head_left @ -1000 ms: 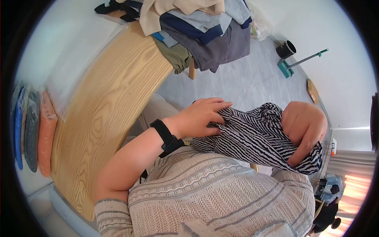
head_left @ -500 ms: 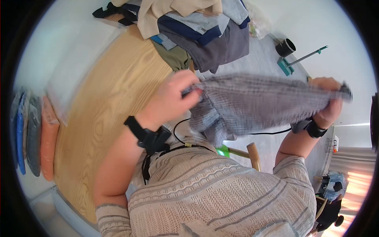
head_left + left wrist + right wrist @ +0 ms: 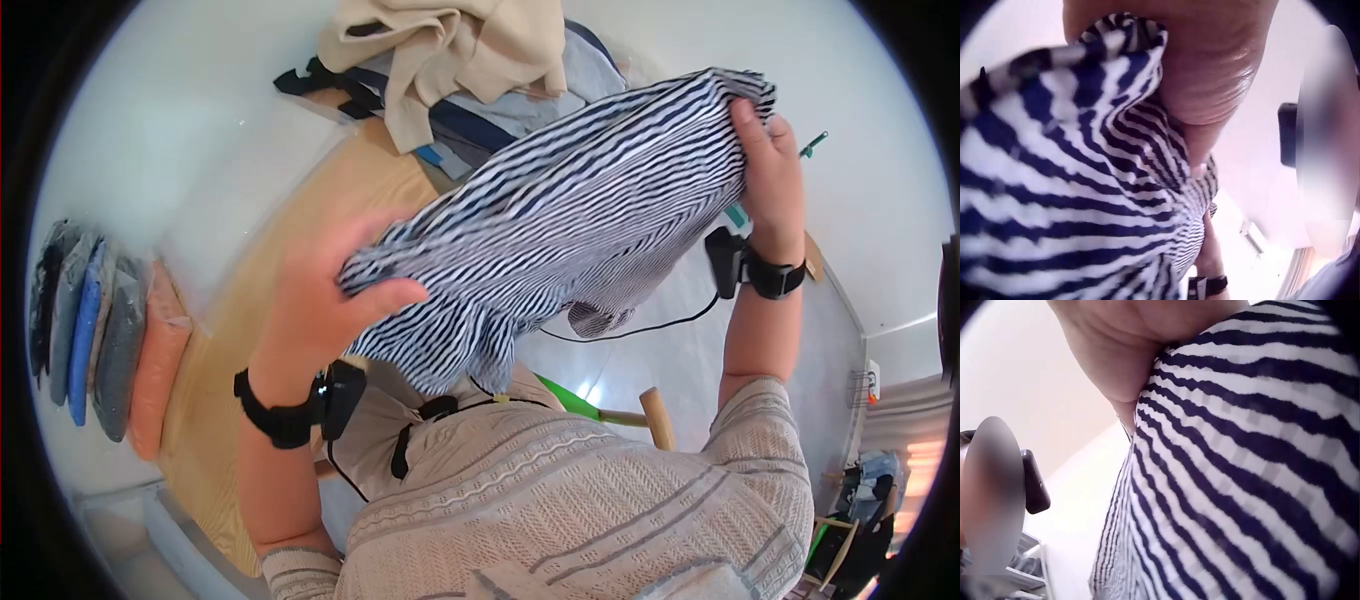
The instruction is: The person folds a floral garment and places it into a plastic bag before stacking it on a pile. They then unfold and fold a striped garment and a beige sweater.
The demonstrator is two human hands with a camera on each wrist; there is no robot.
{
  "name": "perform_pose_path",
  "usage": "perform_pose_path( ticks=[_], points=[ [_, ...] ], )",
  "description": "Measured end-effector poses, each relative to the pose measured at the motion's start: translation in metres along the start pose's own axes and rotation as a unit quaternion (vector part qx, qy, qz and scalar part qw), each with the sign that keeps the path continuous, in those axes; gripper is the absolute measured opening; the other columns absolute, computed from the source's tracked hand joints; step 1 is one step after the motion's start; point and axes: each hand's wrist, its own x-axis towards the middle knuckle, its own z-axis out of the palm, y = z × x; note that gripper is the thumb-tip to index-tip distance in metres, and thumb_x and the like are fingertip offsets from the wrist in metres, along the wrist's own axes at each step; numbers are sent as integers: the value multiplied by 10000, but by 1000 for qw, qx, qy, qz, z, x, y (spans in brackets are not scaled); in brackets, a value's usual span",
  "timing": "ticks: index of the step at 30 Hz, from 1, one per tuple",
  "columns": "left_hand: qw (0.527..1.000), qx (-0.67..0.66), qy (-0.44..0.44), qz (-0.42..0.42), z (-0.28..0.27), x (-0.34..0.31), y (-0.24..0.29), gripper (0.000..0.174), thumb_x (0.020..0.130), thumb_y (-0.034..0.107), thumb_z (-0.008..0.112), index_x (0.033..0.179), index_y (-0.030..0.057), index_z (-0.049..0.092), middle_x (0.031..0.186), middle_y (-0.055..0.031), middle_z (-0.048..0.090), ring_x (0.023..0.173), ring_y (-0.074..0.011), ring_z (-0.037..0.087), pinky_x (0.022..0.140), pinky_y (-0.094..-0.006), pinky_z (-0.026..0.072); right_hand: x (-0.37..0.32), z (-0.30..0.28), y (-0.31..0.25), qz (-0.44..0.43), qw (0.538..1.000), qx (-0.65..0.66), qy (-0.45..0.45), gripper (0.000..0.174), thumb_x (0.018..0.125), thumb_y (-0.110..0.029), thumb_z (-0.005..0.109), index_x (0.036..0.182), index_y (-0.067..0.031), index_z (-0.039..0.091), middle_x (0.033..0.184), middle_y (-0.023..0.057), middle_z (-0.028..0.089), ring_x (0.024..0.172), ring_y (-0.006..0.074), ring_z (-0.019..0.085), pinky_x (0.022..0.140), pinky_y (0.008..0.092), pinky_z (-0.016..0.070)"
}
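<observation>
A navy-and-white striped garment [image 3: 570,210] is stretched between my two hands, above my lap and the near edge of the table. My left hand [image 3: 330,290] grips its left end, thumb on top of the cloth. At the upper right, my right hand [image 3: 775,175] pinches the other end near a bunched corner. Loose folds hang down below the left end. In the left wrist view the striped cloth [image 3: 1072,181] gathers under my left palm [image 3: 1210,69]. The right wrist view shows the cloth [image 3: 1241,444] spreading from beneath my right palm [image 3: 1122,344].
A wooden table [image 3: 210,410] lies to my left. Folded garments in clear bags [image 3: 155,370] stand along its far left side. A heap of clothes with a beige garment [image 3: 480,50] on top is at the back. A wooden chair part [image 3: 655,420] shows beside me.
The striped garment has come out of its bunched state off my right hand and is now spread taut. Both hands have risen and moved apart, and the head view has shifted slightly.
</observation>
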Motion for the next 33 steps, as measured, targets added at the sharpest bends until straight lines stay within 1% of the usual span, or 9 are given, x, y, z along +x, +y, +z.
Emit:
perform_pose_path(
  ticks=[4, 5, 7, 11, 15, 19, 23, 26, 33],
  points=[
    [978, 40, 20, -203, -25, -31, 1, 148, 748, 75, 714, 861, 17, 638, 1035, -106, 621, 893, -178, 571, 813, -274, 442, -3, 50, 4, 25, 995, 79, -52, 250, 902, -213, 611, 1000, 12, 660, 897, 8, 669, 798, 66, 591, 714, 210, 468],
    [978, 52, 26, -200, -25, -37, -3, 148, 748, 75, 714, 861, 17, 638, 1035, -106, 621, 893, -178, 571, 813, -274, 442, -2, 60, 6, 46, 989, 116, -72, 246, 902, -208, 611, 1001, 11, 660, 900, 7, 670, 806, 65, 592, 718, 212, 470],
    [989, -99, 105, 23, -25, -49, -19, 70, 755, 2, 652, 781, 7, 588, 1010, -125, 630, 899, -175, 567, 785, -280, 441, -2, 83, 6, 56, 978, 174, -98, 244, 898, -207, 619, 995, 13, 658, 909, 17, 674, 790, 66, 605, 710, 211, 481],
    [951, -197, 197, -131, -18, -74, -19, 243, 724, -88, 532, 939, 24, 512, 894, -56, 572, 824, -135, 515, 759, -244, 402, -1, 119, 13, 109, 960, 222, -131, 264, 904, -217, 611, 1015, 20, 647, 914, 37, 677, 791, 85, 627, 711, 219, 504],
    [950, -145, 240, -134, -6, -72, -23, 374, 733, -72, 389, 1073, 35, 505, 827, -20, 508, 783, -88, 466, 737, -212, 366, -3, 149, 25, 129, 945, 225, -200, 255, 909, -216, 605, 1004, 16, 653, 902, 19, 673, 799, 71, 612, 718, 214, 495],
    [941, -328, 48, -74, -20, -71, -27, 474, 829, 114, 489, 1295, 30, 475, 734, 11, 442, 697, -92, 427, 713, -193, 327, -17, 178, 23, 85, 956, 151, -237, 219, 879, -212, 643, 944, -8, 684, 815, -27, 664, 745, 26, 562, 673, 204, 461],
    [989, -75, 89, -93, -6, -68, -25, 795, 738, 416, 749, 1353, 32, 423, 748, 0, 502, 734, -104, 486, 700, -237, 396, -33, 198, 25, 53, 939, 110, -321, 189, 840, -151, 683, 938, 12, 677, 776, -6, 677, 712, 45, 579, 638, 237, 463],
    [991, 50, 106, -60, -1, -67, -23, 869, 670, 402, 807, 1350, 27, 416, 854, -37, 587, 818, -127, 547, 724, -264, 443, -47, 213, 24, -81, 913, 38, -398, 182, 792, -124, 693, 945, -25, 680, 787, 137, 665, 673, 220, 632, 631, 298, 472],
    [982, -75, 4, -171, 15, -63, 1, 621, 628, 213, 843, 1146, 3, 575, 957, -114, 656, 866, -186, 624, 750, -306, 495, -85, 245, 33, -142, 937, 107, -300, 349, 718, -143, 713, 1044, -50, 630, 832, 136, 651, 735, 317, 626, 629, 360, 486]
  ],
)
